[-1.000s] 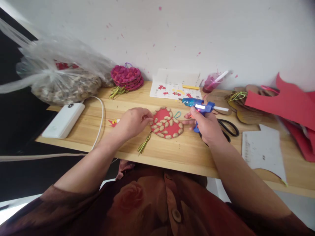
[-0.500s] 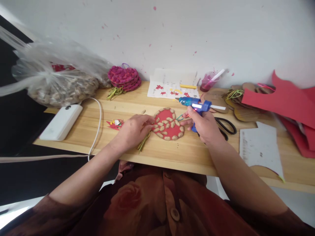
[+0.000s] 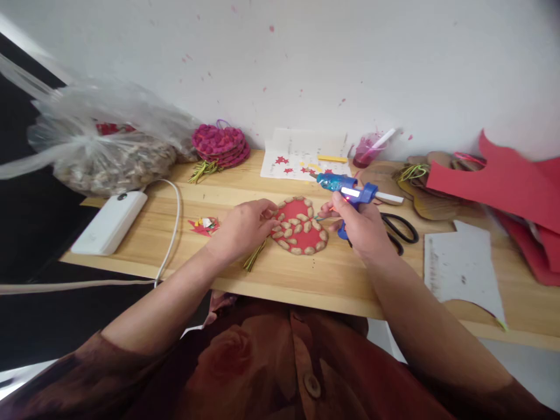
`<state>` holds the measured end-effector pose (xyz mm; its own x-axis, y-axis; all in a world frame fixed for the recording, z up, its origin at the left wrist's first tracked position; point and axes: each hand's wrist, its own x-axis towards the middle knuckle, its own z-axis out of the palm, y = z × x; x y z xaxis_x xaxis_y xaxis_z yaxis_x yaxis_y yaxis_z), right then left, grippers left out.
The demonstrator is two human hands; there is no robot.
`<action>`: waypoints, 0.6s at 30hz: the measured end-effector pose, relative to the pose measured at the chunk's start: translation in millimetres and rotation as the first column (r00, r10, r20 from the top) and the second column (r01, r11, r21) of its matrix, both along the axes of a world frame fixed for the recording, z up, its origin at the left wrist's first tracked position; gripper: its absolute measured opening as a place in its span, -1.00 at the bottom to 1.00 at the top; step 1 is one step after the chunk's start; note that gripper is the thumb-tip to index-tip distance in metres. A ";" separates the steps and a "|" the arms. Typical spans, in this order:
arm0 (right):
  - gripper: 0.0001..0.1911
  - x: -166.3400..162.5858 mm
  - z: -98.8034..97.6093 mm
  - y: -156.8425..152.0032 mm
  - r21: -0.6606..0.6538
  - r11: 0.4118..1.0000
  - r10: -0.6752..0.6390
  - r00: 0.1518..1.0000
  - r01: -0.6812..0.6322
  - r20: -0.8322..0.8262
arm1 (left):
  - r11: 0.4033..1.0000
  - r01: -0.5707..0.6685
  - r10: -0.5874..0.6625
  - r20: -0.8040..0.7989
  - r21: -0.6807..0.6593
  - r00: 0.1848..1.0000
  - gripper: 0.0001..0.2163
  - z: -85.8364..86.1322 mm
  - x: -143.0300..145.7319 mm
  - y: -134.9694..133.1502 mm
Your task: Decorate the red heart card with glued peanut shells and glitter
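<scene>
A red heart-shaped card [image 3: 301,227] studded with several peanut shells lies on the wooden table [image 3: 280,274]. My left hand [image 3: 242,228] rests at the heart's left edge, its fingers curled and pinching at the shells there. Just right of the heart, my right hand [image 3: 361,224] is closed round the handle of a blue glue gun [image 3: 347,189], whose nozzle points left above the heart. A white glue stick juts from the gun's back end.
A clear bag of peanut shells [image 3: 109,154] and a white power bank [image 3: 109,221] with its cable sit at the left. Pink finished hearts [image 3: 221,143] are stacked near the wall. Black scissors [image 3: 400,230], white card [image 3: 464,265], red foam sheets [image 3: 511,181] lie right.
My left hand has slid a little along the heart's left edge and kept working at the shells. The glue gun has stayed beside the heart, shifting only slightly with the view.
</scene>
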<state>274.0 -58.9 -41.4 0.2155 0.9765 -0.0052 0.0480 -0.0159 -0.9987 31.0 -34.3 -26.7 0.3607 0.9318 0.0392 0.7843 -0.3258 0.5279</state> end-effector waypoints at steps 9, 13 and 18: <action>-0.52 2.1 -6.3 2.5 0.033 0.996 -0.085 0.995 0.083 0.043 | 0.977 0.215 -0.213 -0.088 0.010 0.973 -0.29 3.4 3.2 1.1; -0.53 2.5 -9.2 2.8 0.010 0.996 -0.086 0.996 0.086 0.035 | 0.989 0.146 -0.145 -0.043 0.021 0.989 -0.45 7.0 4.9 11.4; -0.54 2.6 -7.8 2.1 0.017 0.995 -0.101 0.995 0.101 0.019 | 0.999 0.037 -0.035 -0.126 0.013 0.991 -0.85 20.7 20.0 30.4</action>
